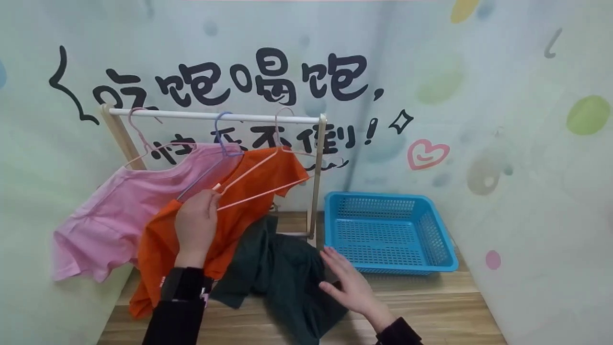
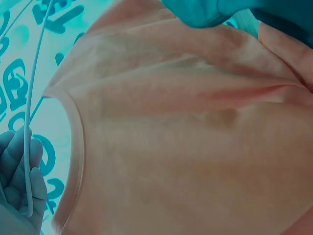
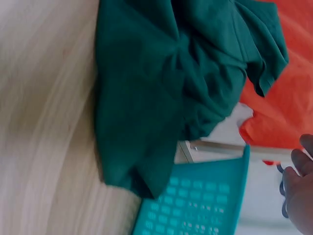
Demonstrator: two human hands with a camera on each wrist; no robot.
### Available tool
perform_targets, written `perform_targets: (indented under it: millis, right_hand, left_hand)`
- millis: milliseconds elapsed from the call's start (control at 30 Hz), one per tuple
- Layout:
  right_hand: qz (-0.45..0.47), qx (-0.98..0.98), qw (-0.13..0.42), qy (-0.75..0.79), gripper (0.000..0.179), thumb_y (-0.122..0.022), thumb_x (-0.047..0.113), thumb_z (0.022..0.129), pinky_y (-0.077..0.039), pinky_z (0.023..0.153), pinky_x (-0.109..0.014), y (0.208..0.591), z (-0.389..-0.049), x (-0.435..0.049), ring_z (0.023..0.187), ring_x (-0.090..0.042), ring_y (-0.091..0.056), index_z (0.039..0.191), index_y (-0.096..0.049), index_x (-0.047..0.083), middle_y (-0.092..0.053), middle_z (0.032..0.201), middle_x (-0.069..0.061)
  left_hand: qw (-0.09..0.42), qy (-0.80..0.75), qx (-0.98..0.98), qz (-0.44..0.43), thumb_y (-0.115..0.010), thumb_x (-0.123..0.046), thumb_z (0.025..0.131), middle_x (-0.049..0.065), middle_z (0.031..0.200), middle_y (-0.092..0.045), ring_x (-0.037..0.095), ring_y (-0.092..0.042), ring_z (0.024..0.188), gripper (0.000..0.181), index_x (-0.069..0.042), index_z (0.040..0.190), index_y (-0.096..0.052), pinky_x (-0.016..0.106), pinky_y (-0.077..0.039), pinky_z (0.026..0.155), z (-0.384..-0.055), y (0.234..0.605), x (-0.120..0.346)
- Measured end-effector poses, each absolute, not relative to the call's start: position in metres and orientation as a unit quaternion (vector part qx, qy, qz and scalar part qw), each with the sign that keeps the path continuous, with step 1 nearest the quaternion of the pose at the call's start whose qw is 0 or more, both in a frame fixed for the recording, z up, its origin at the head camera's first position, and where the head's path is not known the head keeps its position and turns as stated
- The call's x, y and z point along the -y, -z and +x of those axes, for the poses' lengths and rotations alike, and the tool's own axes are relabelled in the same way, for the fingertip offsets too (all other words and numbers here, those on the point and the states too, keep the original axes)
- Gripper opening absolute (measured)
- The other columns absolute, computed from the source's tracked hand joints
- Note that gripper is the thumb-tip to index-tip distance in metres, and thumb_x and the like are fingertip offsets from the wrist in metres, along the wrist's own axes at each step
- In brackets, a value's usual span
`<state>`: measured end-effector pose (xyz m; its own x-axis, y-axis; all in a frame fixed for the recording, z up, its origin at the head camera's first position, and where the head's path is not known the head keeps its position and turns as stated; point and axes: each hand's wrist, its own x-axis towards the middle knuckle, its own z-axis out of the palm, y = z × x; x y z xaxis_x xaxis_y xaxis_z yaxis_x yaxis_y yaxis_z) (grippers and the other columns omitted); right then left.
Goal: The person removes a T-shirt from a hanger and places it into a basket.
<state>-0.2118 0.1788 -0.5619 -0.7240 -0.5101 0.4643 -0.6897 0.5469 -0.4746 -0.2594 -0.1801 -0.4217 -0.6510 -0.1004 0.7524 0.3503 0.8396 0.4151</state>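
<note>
My left hand (image 1: 196,225) holds the left end of a bare pale pink hanger (image 1: 261,195), hooked at the right of the rail. In the left wrist view, the hanger's thin arm (image 2: 30,122) runs across the fingers (image 2: 14,161). Behind it, an orange shirt (image 1: 261,167) hangs on a blue hanger (image 1: 218,129). Further left hangs a pink shirt (image 1: 115,206) on a pink hanger (image 1: 139,132). My right hand (image 1: 352,287), fingers extended and holding nothing, is beside a crumpled dark green garment (image 1: 287,273) lying on the wooden table.
The rack has a white rail (image 1: 191,114) and wooden posts (image 1: 315,191). To its right, a blue plastic basket (image 1: 390,266) stands on the wooden table (image 1: 431,306). Printed walls (image 1: 527,167) enclose the table at the back and both sides.
</note>
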Motion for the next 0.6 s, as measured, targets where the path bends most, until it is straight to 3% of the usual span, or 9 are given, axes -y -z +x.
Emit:
perform_targets:
  millis: [200, 400, 600]
  right_hand:
    - [0.353, 0.880, 0.097, -0.304, 0.075, -0.067, 0.044, 0.092, -0.034, 0.107, -0.058, 0.573, -0.214, -0.158, 0.142, -0.038, -0.032, 0.150, -0.041, 0.004, -0.036, 0.154, -0.020]
    - [0.353, 0.890, 0.051, -0.284, 0.088, -0.075, 0.048, 0.085, -0.031, 0.110, -0.056, 0.580, -0.220, -0.139, 0.144, -0.037, -0.028, 0.153, -0.035, 0.008, -0.030, 0.157, -0.021]
    - [0.335, 0.906, 0.023, -0.259, 0.101, -0.078, 0.054, 0.079, -0.031, 0.110, -0.056, 0.586, -0.230, -0.127, 0.144, -0.039, -0.026, 0.157, -0.028, 0.014, -0.025, 0.159, -0.020]
  left_hand:
    - [0.398, 0.272, 0.873, -0.075, -0.066, -0.019, 0.096, 0.015, 0.084, -0.067, 0.033, -0.060, 0.077, 0.017, -0.002, 0.098, -0.069, 0.046, -0.052, 0.078, -0.263, 0.430, 0.175]
    - [0.422, 0.270, 0.862, -0.080, -0.069, -0.018, 0.094, 0.017, 0.092, -0.068, 0.035, -0.060, 0.084, 0.020, 0.000, 0.102, -0.067, 0.050, -0.049, 0.084, -0.266, 0.433, 0.172]
    - [0.409, 0.259, 0.872, -0.075, -0.072, -0.024, 0.092, 0.019, 0.112, -0.066, 0.037, -0.057, 0.100, 0.037, -0.001, 0.119, -0.062, 0.054, -0.044, 0.090, -0.265, 0.441, 0.173]
